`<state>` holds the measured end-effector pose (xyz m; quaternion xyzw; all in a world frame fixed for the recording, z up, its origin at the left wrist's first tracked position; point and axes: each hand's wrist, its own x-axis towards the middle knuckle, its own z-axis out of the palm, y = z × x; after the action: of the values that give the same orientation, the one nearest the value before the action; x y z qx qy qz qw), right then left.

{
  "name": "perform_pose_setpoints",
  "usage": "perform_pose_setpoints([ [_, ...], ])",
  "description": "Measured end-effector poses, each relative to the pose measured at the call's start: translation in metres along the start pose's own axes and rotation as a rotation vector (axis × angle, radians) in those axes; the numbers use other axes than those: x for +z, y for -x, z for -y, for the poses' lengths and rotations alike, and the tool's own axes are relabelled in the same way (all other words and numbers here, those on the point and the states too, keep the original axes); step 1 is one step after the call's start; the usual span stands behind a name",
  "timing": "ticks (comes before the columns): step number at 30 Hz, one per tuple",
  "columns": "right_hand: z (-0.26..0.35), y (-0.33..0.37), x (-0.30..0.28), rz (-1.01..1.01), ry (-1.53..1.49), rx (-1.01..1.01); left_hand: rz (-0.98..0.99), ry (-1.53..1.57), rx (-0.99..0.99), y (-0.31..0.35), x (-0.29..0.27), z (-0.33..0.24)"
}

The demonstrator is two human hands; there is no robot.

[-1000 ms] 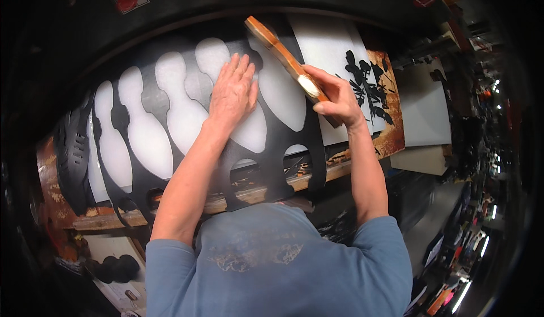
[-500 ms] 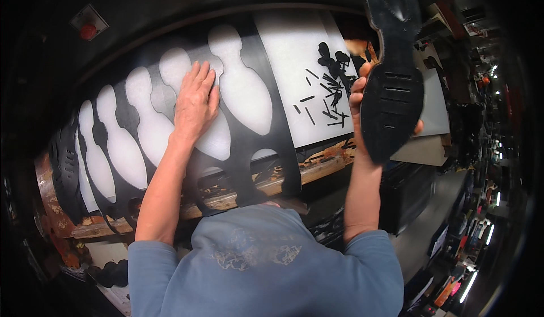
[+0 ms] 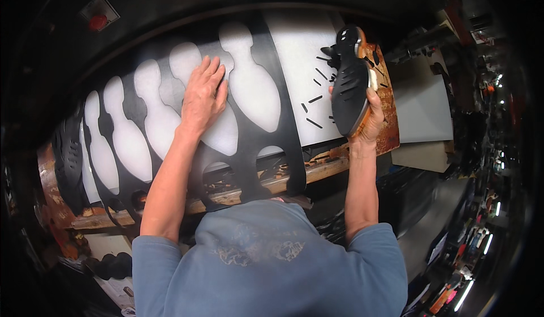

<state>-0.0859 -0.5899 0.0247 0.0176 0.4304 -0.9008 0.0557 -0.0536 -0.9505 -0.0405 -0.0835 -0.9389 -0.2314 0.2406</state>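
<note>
My left hand (image 3: pixel 205 96) lies flat, fingers stretched out, on a black sheet (image 3: pixel 292 147). The sheet has a row of long, sole-shaped cut-outs, with a white board (image 3: pixel 255 96) showing through them. In my right hand (image 3: pixel 371 118) is a sole-shaped cutting die (image 3: pixel 348 84), dark and slitted on its face, with an orange-brown edge and a pale pad at its side. It is held upright and tilted above the right part of the board. My thumb shows at its right edge; most of the other fingers are hidden behind it. Small black strips (image 3: pixel 314 98) lie beside it on the board.
A dark machine beam with a red button (image 3: pixel 98 22) spans the far side. Rusty metal (image 3: pixel 391 130) and a wooden edge (image 3: pixel 272 187) border the board. Black slitted pieces (image 3: pixel 69 158) are at the far left; pale sheets (image 3: pixel 425 110) stand at the right.
My right hand has turned the die and brought it down and left over the board's scraps. My left hand remains flat on the black sheet.
</note>
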Motion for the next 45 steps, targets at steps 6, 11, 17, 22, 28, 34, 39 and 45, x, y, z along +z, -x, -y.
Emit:
perform_pose_setpoints([
  [6,0.066,0.023,0.028,0.24,-0.201,-0.082,0.009,0.017,-0.001,-0.002,0.0,0.0],
  [11,0.042,0.009,0.039,0.377,-0.698,-0.062,0.005,0.001,0.006,-0.002,0.0,0.0],
  [17,-0.025,-0.008,0.029,-0.156,-0.775,0.206,-0.001,0.086,-0.012,-0.002,0.001,0.003],
  [22,-0.015,-0.004,0.031,-0.121,0.116,0.05,0.01,0.045,-0.001,-0.001,0.001,0.003],
  [28,-0.061,0.026,0.052,-0.113,0.814,-0.174,0.013,0.074,-0.011,-0.002,0.0,0.003],
  [34,-0.095,0.031,0.058,0.192,1.53,-0.395,0.081,0.0,-0.036,-0.001,0.001,0.003],
  [39,-0.073,-0.005,0.013,0.432,1.489,-0.32,0.084,0.044,-0.06,-0.001,0.002,0.004],
  [45,-0.057,-0.062,-0.045,0.447,1.882,-0.427,0.047,0.028,-0.021,-0.002,0.002,0.005],
])
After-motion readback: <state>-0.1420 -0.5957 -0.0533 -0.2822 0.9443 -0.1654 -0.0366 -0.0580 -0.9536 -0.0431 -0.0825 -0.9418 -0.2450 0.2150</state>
